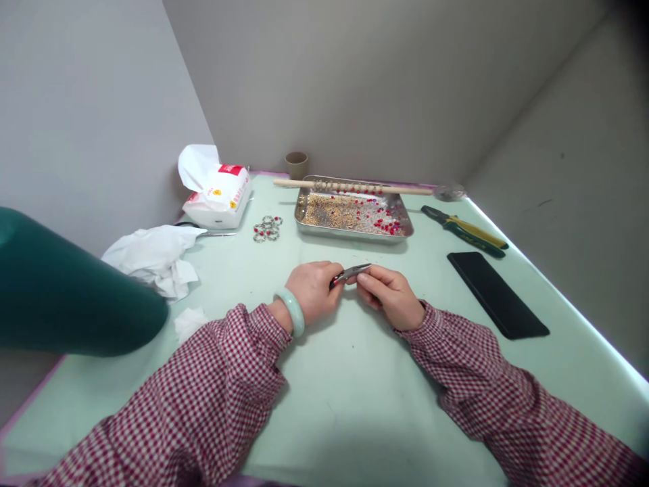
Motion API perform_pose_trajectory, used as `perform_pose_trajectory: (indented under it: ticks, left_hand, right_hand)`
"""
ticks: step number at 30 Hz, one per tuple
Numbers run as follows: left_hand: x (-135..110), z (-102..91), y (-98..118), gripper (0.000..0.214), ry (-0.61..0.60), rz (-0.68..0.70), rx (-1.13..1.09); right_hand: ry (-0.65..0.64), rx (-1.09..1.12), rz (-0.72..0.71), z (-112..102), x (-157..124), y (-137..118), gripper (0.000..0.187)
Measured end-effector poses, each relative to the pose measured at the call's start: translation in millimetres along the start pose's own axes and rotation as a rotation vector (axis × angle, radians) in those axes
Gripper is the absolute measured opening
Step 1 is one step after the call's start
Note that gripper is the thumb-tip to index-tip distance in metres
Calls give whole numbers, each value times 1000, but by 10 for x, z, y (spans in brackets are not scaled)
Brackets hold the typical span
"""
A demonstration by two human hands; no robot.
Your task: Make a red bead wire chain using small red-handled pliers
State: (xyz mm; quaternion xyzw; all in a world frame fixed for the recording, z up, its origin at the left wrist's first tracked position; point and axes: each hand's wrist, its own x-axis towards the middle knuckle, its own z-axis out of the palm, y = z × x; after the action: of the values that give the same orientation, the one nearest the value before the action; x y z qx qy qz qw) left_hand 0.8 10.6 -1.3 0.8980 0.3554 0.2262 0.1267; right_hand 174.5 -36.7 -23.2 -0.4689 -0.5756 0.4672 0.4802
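My left hand (315, 291), with a pale green bangle (291, 311) at the wrist, is closed around a small pair of pliers (351, 272). Their metal jaws point right, toward my right hand (384, 291). The fingers of that hand are pinched together at the jaw tips; whatever lies between them is too small or hidden to name. Just beyond both hands stands a metal tray (355, 237) of gold, clear and red beads. Several small rings with red beads (267, 230) lie to the left of the tray.
A wooden stick (416, 191) carrying rings rests across the tray. Rightward lie yellow-green pliers (471, 235) and a black phone-like slab (497, 294). On the left are a tissue pack (223, 199), crumpled tissue (152, 257) and a large dark green cylinder (76, 291). A small cup (297, 164) stands behind.
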Motion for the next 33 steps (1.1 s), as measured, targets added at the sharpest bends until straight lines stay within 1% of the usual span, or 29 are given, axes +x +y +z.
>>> perform_pose_trajectory:
  ticks: [16, 22, 33]
  left_hand:
    - [-5, -2, -4, 16, -22, 21, 7]
    - [-11, -9, -10, 14, -19, 28, 75]
    - [-17, -7, 3, 14, -26, 12, 119]
  right_hand:
    - [-17, 11, 12, -2, -5, -19, 22]
    - [-14, 18, 31, 3, -2, -18, 23]
    - [-18, 33, 47, 4, 9, -2, 24]
